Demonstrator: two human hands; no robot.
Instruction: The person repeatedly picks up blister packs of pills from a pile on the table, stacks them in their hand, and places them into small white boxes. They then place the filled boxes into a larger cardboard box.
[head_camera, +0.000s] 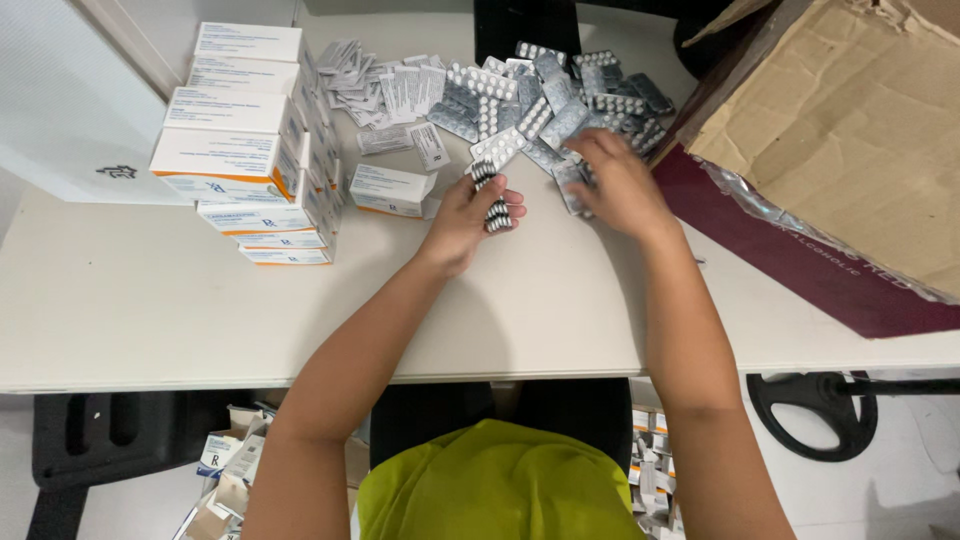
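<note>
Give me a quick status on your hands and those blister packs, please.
Left hand gripping a stack of blister packs. Right hand on the loose pile of packs. White medicine boxes stacked left, cardboard box right, neither blocking.

White medicine boxes (250, 150) are sitting stacked on the left of the pale table (150, 310), with folded paper leaflets (385, 90) lying scattered just behind them. A big torn cardboard box (850, 130) is leaning in at the right, and more small cartons (225, 470) are piling up on the floor.
</note>
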